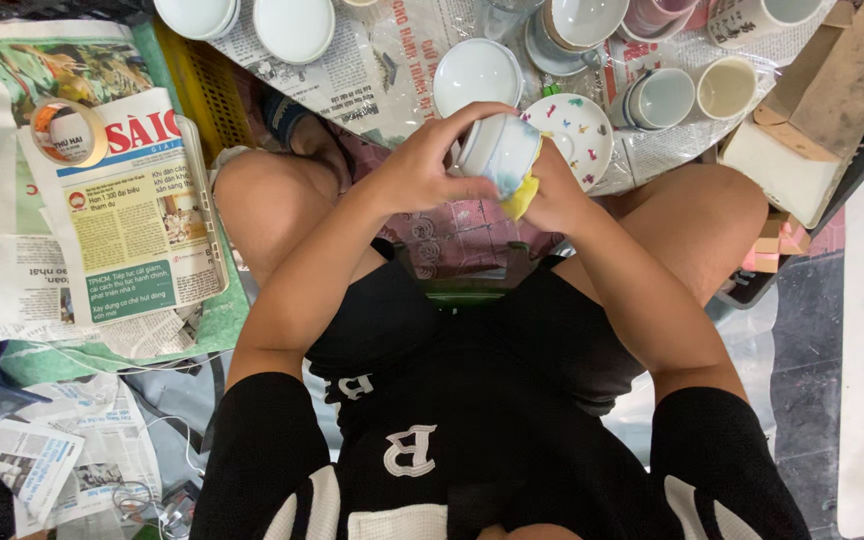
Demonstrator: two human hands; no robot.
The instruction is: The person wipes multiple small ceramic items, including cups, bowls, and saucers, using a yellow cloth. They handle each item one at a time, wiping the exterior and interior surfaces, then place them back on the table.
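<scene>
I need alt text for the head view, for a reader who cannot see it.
Seen from above, a seated person's left hand grips a white cup while the right hand presses a yellow sponge against it. White cups and bowls stand on newspaper ahead.

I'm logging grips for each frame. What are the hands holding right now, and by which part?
The left hand wraps the side of a white ceramic cup. The right hand presses a yellow sponge against the cup's lower side.

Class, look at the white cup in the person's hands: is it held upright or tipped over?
Tipped. The white cup lies on its side between the left hand and right hand, with a yellow cloth beneath it.
</scene>
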